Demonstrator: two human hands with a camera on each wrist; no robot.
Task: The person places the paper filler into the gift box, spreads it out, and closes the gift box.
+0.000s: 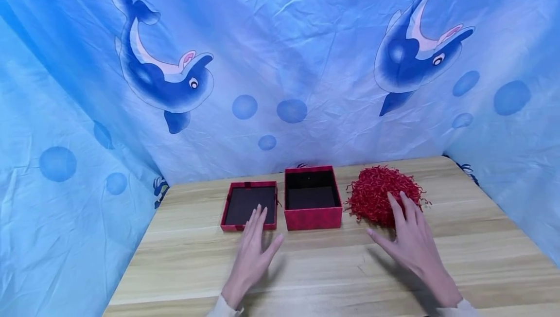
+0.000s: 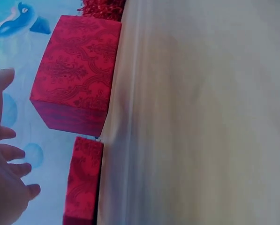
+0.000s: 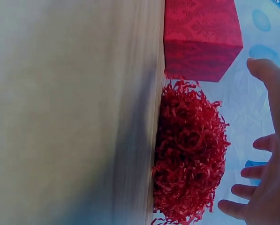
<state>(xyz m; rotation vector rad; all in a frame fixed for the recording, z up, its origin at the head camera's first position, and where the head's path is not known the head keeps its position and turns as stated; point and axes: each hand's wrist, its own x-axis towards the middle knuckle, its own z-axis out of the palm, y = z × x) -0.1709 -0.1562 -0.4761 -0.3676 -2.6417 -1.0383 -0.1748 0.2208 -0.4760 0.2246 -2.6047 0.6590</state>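
A red patterned box (image 1: 313, 219) with a black inside stands on the table, its top uncovered. To its left lies a shallow red lid (image 1: 225, 220), black inside face up. A heap of red shredded paper (image 1: 372, 193) sits to the right of the box. My left hand (image 1: 253, 257), fingers extended and thumb spread, is over the table by the lid's front edge and holds nothing. Over the near side of the shredded paper, my right hand (image 1: 413, 246) hovers with its fingers spread and nothing in its grasp.
The light wood-grain table (image 1: 315, 273) carries these things near its back edge. Behind it and on both sides hangs a blue cloth (image 1: 271, 30) printed with dolphins and bubbles. A few loose red strands lie around the heap.
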